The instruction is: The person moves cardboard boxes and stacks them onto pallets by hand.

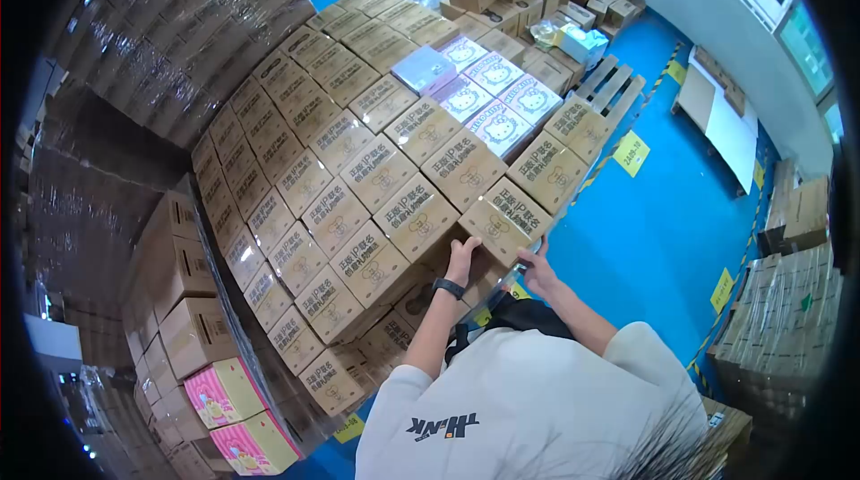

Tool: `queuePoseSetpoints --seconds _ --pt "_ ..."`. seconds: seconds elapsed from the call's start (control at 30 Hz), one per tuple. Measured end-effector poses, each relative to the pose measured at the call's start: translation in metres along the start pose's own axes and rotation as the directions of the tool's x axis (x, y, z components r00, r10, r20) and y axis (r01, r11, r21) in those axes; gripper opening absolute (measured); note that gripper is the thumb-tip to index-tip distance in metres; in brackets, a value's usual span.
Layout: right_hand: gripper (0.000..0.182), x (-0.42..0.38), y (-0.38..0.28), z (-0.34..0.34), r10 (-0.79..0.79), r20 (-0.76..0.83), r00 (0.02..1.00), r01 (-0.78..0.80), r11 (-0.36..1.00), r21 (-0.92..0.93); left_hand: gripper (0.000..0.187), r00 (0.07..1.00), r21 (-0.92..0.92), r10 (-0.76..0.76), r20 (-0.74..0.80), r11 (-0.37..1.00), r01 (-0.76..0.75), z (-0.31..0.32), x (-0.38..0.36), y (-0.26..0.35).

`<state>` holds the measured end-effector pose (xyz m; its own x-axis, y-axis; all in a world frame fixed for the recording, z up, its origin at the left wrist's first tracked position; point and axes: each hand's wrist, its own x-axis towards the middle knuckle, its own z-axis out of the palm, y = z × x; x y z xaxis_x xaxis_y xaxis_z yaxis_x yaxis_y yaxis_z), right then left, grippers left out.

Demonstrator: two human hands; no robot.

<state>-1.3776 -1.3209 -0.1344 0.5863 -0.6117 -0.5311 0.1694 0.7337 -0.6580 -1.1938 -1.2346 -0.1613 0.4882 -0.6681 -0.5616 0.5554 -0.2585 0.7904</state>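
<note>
A brown cardboard box [504, 218] with black printed lettering and a line-drawn figure is at the near right edge of a large stack. My left hand [462, 260], with a dark band on its wrist, grips the near left side of this box. On the near right corner, my right hand [537, 270] holds the same box, its fingers partly hidden against the side. Matching printed boxes [414, 211] lie in rows to the left. Lower boxes [417, 296] show just below my left hand.
White-and-pink cat-print boxes [497, 126] sit behind, beside a pale lilac box [424, 71]. A wooden pallet end [612, 90] juts out at the right. Blue floor [627, 238] with yellow labels runs along the right. Pink-and-yellow boxes [242, 417] stand at lower left.
</note>
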Motion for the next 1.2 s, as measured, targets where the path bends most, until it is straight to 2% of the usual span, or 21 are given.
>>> queuePoseSetpoints --seconds 0.17,0.2,0.23,0.27,0.3,0.33,0.4,0.43,0.47,0.5,0.57,0.6,0.67,0.77,0.83,0.9,0.93,1.0,1.07,1.17,1.2 --pt "0.11 0.004 -0.015 -0.02 0.073 0.025 0.997 -0.071 0.995 -0.076 0.06 0.987 -0.054 0.126 -0.097 0.99 -0.131 0.009 -0.018 -0.02" --pt "0.11 -0.01 -0.037 -0.007 0.13 0.042 0.991 -0.127 0.989 -0.072 0.073 0.996 -0.153 0.09 -0.01 0.984 -0.09 0.035 -0.063 0.035" --pt "0.109 -0.01 -0.041 -0.015 0.133 0.103 0.986 -0.124 0.988 -0.089 0.075 0.983 0.119 0.18 0.02 0.976 -0.181 0.03 -0.061 0.025" --pt "0.109 -0.012 -0.044 -0.03 0.146 0.164 0.976 -0.131 0.986 -0.103 0.078 0.968 0.382 0.244 0.066 0.89 -0.25 0.022 -0.063 0.009" --pt "0.108 -0.013 -0.046 -0.043 0.167 0.228 0.959 -0.144 0.983 -0.116 0.081 0.952 0.613 0.279 0.124 0.733 -0.295 0.013 -0.069 -0.004" --pt "0.109 -0.016 -0.052 -0.049 0.256 0.237 0.937 -0.207 0.955 -0.212 0.074 0.944 0.54 0.299 0.139 0.776 -0.326 0.013 -0.079 -0.009" --pt "0.109 -0.024 -0.067 -0.054 0.424 0.236 0.874 -0.309 0.861 -0.404 0.065 0.984 0.227 0.172 0.032 0.958 -0.175 0.017 -0.103 -0.015" --pt "0.111 -0.025 -0.067 -0.05 0.445 0.259 0.857 -0.303 0.843 -0.444 0.061 0.994 0.049 0.109 0.0 0.993 -0.109 0.022 -0.115 -0.015" --pt "0.114 -0.021 -0.066 -0.043 0.455 0.288 0.843 -0.285 0.83 -0.479 0.06 0.97 -0.038 0.186 -0.154 0.98 -0.194 0.029 -0.128 -0.017" --pt "0.116 -0.015 -0.066 -0.035 0.459 0.318 0.829 -0.259 0.821 -0.509 0.061 0.971 -0.085 0.164 -0.171 0.98 -0.18 0.028 -0.139 -0.015" --pt "0.121 -0.005 -0.066 -0.012 0.549 0.401 0.733 -0.196 0.735 -0.649 0.062 0.972 -0.174 0.119 -0.202 0.972 -0.156 0.017 -0.167 -0.011" --pt "0.124 0.0 -0.065 0.003 0.592 0.436 0.678 -0.151 0.692 -0.706 0.063 0.971 -0.111 0.083 -0.224 0.988 -0.11 0.006 -0.181 -0.026" --pt "0.128 -0.005 -0.068 0.052 0.687 0.499 0.528 -0.114 0.64 -0.76 0.06 0.911 -0.095 0.135 -0.389 0.978 -0.185 0.001 -0.227 -0.022" --pt "0.132 -0.009 -0.025 0.103 0.698 0.613 0.369 0.063 0.64 -0.766 0.058 0.744 0.019 0.239 -0.623 0.956 -0.292 -0.015 -0.273 0.001" --pt "0.131 -0.019 0.006 0.143 0.766 0.598 0.238 -0.137 0.636 -0.76 0.057 0.602 0.068 0.251 -0.758 0.948 -0.31 -0.05 -0.288 -0.016" --pt "0.121 -0.018 0.07 0.157 0.744 0.614 0.265 -0.14 0.66 -0.739 0.057 0.522 0.069 0.235 -0.82 0.945 -0.318 -0.093 -0.291 -0.039" --pt "0.116 -0.019 0.076 0.172 0.792 0.545 0.274 -0.176 0.599 -0.781 0.057 0.479 0.068 0.227 -0.848 0.943 -0.325 -0.103 -0.29 -0.04" --pt "0.107 -0.02 0.085 0.196 0.875 0.394 0.28 -0.254 0.464 -0.849 0.058 0.353 0.354 0.353 -0.866 0.933 -0.064 -0.105 -0.282 -0.043" --pt "0.1 -0.019 0.117 0.184 0.829 0.431 0.357 -0.211 0.521 -0.827 0.057 0.282 0.542 0.484 -0.828 0.819 0.187 -0.109 -0.273 -0.04" --pt "0.096 -0.026 0.124 0.177 0.783 0.443 0.436 -0.152 0.549 -0.822 0.058 0.262 0.682 0.633 -0.728 0.636 0.361 -0.108 -0.266 -0.033" --pt "0.096 -0.031 0.122 0.179 0.771 0.442 0.458 -0.137 0.553 -0.822 0.058 0.265 0.703 0.652 -0.71 0.64 0.31 -0.103 -0.263 -0.027"
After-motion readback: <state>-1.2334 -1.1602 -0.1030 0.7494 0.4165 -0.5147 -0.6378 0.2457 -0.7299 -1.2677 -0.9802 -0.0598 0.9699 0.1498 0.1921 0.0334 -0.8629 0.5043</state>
